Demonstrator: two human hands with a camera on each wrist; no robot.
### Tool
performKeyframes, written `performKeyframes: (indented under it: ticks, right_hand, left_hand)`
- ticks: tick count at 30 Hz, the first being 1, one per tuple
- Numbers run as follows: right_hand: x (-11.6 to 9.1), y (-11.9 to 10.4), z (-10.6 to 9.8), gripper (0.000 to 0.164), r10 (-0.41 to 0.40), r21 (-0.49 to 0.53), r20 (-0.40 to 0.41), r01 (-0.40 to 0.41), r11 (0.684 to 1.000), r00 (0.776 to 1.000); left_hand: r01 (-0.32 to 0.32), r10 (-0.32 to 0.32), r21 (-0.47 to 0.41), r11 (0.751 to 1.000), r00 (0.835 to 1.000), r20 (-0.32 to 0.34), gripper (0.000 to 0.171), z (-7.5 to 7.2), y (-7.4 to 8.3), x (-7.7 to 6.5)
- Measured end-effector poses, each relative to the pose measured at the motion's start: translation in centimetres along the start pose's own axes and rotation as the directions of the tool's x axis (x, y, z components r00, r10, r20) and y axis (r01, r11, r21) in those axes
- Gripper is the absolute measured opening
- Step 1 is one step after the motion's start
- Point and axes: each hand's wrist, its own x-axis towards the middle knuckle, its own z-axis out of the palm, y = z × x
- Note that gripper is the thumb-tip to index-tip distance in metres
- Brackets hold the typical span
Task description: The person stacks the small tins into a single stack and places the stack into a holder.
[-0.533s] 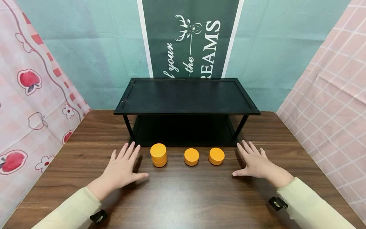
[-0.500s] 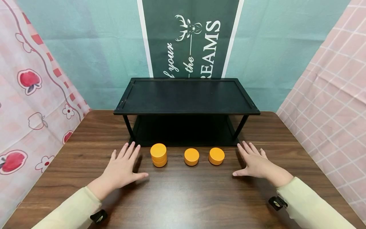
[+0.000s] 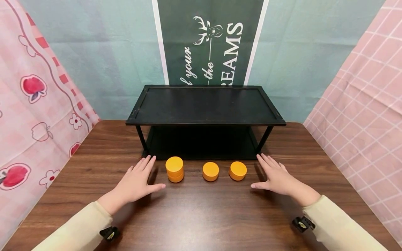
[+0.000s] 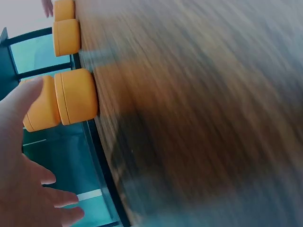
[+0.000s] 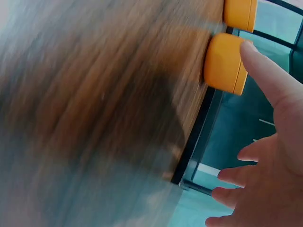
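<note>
Two round orange tins stand stacked, an upper tin (image 3: 174, 164) on a lower tin (image 3: 176, 178), at the left of a row in front of the black shelf. A single orange tin (image 3: 210, 171) stands in the middle and another orange tin (image 3: 237, 170) on the right. My left hand (image 3: 133, 183) is left of the stack, fingers stretched forward and thumb pointing inward, holding nothing. To the right of the row, my right hand (image 3: 276, 177) is likewise spread, its hold free of any object. Both wrist views show the hands apart from the tins, though thumbs overlap them in sight.
A black two-tier shelf (image 3: 205, 104) stands at the back of the wooden table (image 3: 201, 216), its front lower edge just behind the tins. Patterned cloths hang around the table: pink at the left (image 3: 19, 104) and right (image 3: 361, 104), teal at the back (image 3: 103, 52).
Both hands have moved slightly inward toward the tins, and their fingers lie closer together than before. The tins and the shelf stay in place.
</note>
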Motion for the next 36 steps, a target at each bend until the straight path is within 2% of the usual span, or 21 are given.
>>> performKeyframes:
  ticks: [2,4,7,10,12,16,19,21,25,30,33,36]
  right_hand:
    - [0.2,-0.1,0.2,0.105,-0.016,0.026,-0.019,0.017,1.0,1.0]
    - [0.3,-0.1,0.4,0.104,-0.024,0.067,-0.025,0.026,0.997,0.999]
    - [0.6,-0.1,0.5,0.103,-0.022,0.15,-0.021,0.025,0.988,1.0]
    - [0.8,-0.1,0.7,0.103,-0.003,0.212,-0.017,0.006,0.977,1.0]
    - [0.8,-0.1,0.9,0.101,0.009,0.244,-0.016,-0.005,0.97,1.0]
    - [1.0,-0.1,1.3,0.097,0.028,0.307,-0.009,-0.023,0.951,1.0]
    - [1.3,-0.1,1.6,0.094,0.038,0.351,-0.001,-0.035,0.936,0.999]
    - [1.5,-0.2,1.9,0.092,0.036,0.397,0.006,-0.035,0.917,0.999]
    - [2.0,-0.5,2.3,0.089,0.013,0.497,0.02,-0.021,0.868,1.0]
    - [2.6,-1.0,2.8,0.084,-0.013,0.56,0.018,0.001,0.829,1.0]
    - [2.8,-1.1,3.1,0.08,-0.018,0.568,0.002,0.014,0.823,1.0]
    - [3.0,-1.3,3.3,0.077,-0.01,0.568,-0.008,0.013,0.823,1.0]
  left_hand:
    - [0.006,-0.005,-0.101,0.995,1.0,0.015,0.103,0.1,0.0,0.2]
    - [0.019,-0.011,-0.219,0.975,0.999,0.034,0.103,0.1,0.0,0.4]
    - [0.041,-0.022,-0.359,0.932,0.998,0.056,0.103,0.2,-0.1,0.7]
    - [0.064,-0.031,-0.476,0.877,0.997,0.076,0.1,0.3,-0.1,1.0]
    - [0.069,-0.026,-0.56,0.826,0.996,0.085,0.097,0.5,-0.1,1.1]
    - [0.061,0.009,-0.713,0.698,0.995,0.095,0.089,1.2,0.1,1.5]
    - [0.06,0.028,-0.785,0.616,0.995,0.098,0.085,1.9,0.4,1.9]
    - [0.067,0.027,-0.82,0.568,0.995,0.1,0.082,2.3,0.7,2.1]
    - [0.052,0.031,-0.863,0.502,0.996,0.079,0.077,3.0,1.2,2.5]
    - [0.022,0.033,-0.893,0.449,0.999,0.042,0.072,3.8,1.5,3.0]
    - [0.027,0.019,-0.9,0.435,0.999,0.039,0.071,4.2,1.5,3.2]
    - [0.026,0.009,-0.896,0.443,0.999,0.033,0.07,4.4,1.5,3.3]
